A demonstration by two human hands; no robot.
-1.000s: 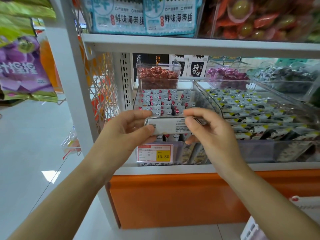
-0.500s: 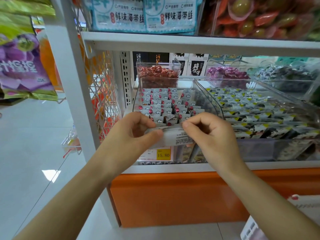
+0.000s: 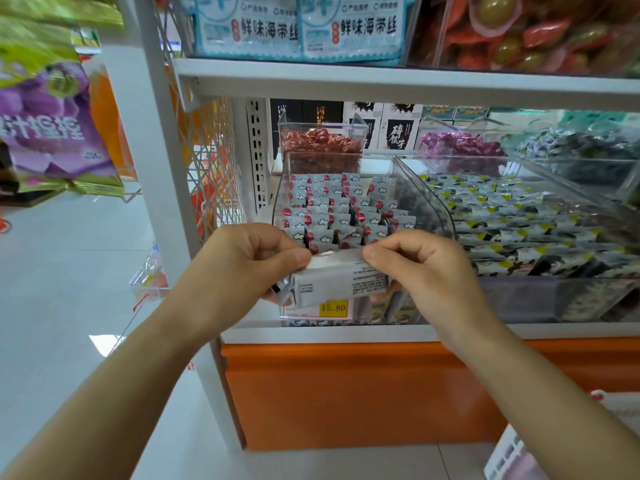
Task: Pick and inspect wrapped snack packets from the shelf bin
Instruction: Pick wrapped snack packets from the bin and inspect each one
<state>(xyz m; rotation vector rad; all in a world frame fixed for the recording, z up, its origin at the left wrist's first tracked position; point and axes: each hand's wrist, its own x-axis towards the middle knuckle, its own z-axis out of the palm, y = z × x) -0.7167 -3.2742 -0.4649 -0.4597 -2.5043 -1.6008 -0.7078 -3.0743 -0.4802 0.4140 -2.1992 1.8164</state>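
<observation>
One packet (image 3: 341,282) is held w/ both hands, just in front of the clear bin (image 3: 437,206).
L hand (image 3: 242,268) and R hand (image 3: 426,268) each pinch its top edge; it looks light, thin, crinkly, prob. slippery, so better to grip the sealed ends, not the middle.

Top centre, the pale-blue bags (image 3: 249,29) each read 鲜味海带丝; the yellow price tag (image 3: 333,307) shows 15.80; a box (image 3: 398,133) at centre back reads 碎银子; the print on my packet (image 3: 341,282) is too small to read.
</observation>
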